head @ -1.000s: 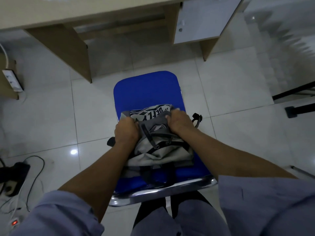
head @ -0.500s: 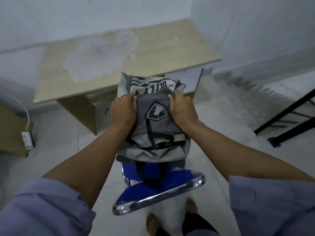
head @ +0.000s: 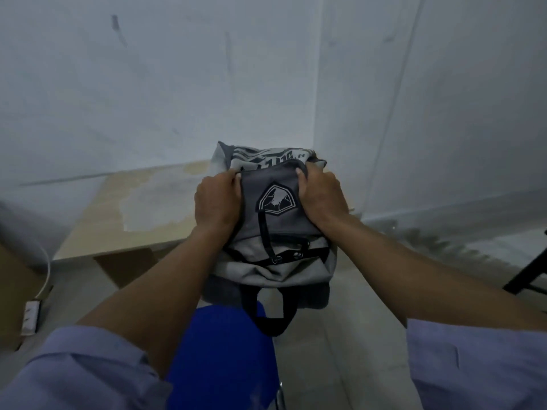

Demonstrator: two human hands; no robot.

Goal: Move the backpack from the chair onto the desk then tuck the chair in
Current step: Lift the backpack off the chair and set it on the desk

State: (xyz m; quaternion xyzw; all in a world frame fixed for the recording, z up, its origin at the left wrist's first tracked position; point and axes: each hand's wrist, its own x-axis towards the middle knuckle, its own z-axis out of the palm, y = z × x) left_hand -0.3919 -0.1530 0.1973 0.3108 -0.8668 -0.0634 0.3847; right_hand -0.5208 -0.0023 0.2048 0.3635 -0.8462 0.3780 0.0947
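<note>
A grey backpack point(head: 275, 250) with a shield badge and black straps hangs in the air in front of me. My left hand point(head: 217, 204) grips its upper left side and my right hand point(head: 321, 196) grips its upper right side. The bag is held above the blue chair seat point(head: 222, 356) and in front of the light wooden desk point(head: 124, 220), covering the desk's right end. A black strap loop dangles below the bag over the chair. The desk top has a pale worn patch.
White walls meet in a corner behind the desk. A white power strip point(head: 29, 318) with a cable lies on the floor at left beside a brown cabinet. Black metal legs point(head: 529, 270) stand at the right edge. The tiled floor runs right of the chair.
Both hands have lifted the backpack off the chair seat and carried it up and forward toward the desk. My view has tilted up from the floor to the wall.
</note>
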